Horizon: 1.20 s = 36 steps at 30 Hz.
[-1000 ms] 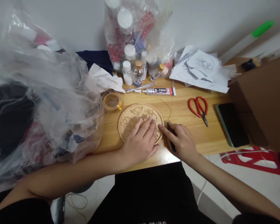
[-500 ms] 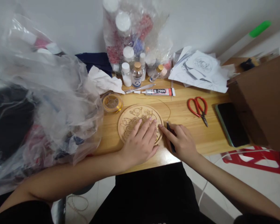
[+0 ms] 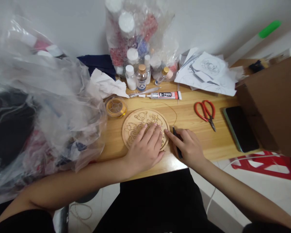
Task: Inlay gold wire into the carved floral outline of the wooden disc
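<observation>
A round wooden disc [image 3: 138,121] with a carved flower pattern lies on the wooden table [image 3: 196,136]. My left hand [image 3: 145,147] lies flat on the disc's near right part, fingers together. My right hand [image 3: 188,147] rests just right of the disc, its forefinger touching the disc's edge, and it holds a thin black tool [image 3: 177,142]. A fine gold wire [image 3: 173,111] curves from the tool's tip across the table behind the disc.
A spool of gold wire [image 3: 116,106], a B-7000 glue tube [image 3: 163,95], small bottles [image 3: 142,77], red scissors [image 3: 206,112], a phone [image 3: 240,127], paper drawings [image 3: 208,72] and a cardboard box [image 3: 274,103] stand around. Big plastic bags [image 3: 46,106] crowd the left.
</observation>
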### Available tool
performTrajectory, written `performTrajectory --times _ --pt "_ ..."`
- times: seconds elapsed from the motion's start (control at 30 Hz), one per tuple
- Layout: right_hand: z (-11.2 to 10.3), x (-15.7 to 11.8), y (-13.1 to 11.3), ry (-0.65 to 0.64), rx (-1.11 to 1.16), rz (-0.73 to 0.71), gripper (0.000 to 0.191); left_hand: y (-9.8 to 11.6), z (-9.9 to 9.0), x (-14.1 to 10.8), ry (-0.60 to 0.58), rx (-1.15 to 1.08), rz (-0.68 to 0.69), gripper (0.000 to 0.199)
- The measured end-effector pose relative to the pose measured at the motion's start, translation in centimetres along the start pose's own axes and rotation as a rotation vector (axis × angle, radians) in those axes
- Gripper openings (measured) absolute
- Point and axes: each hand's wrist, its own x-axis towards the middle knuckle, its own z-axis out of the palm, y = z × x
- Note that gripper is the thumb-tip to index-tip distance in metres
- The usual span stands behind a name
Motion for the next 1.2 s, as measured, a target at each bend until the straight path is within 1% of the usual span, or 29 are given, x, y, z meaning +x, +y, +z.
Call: performTrajectory --times 0.2,0.43,0.77,1.03,1.2 --pt "-0.07 0.15 -0.05 0.004 -0.024 -0.011 0.055 0.05 0.01 -0.01 -0.002 -0.001 0.002 0.049" --pt "-0.08 0.06 -0.03 -0.01 -0.033 -0.014 0.045 0.11 0.14 -0.08 0.029 0.019 0.025 0.047" --pt "-0.16 0.11 -0.09 0.012 -0.008 -0.044 0.051 0.09 0.03 0.0 0.027 0.018 0.023 0.047" --pt "-0.21 0.13 0.03 0.012 -0.004 -0.057 0.043 0.08 0.08 -0.01 0.027 0.014 0.022 0.046" --pt "-0.2 0.24 -0.04 0.012 -0.007 -0.058 0.042 0.09 0.15 -0.07 0.007 -0.002 0.019 0.046"
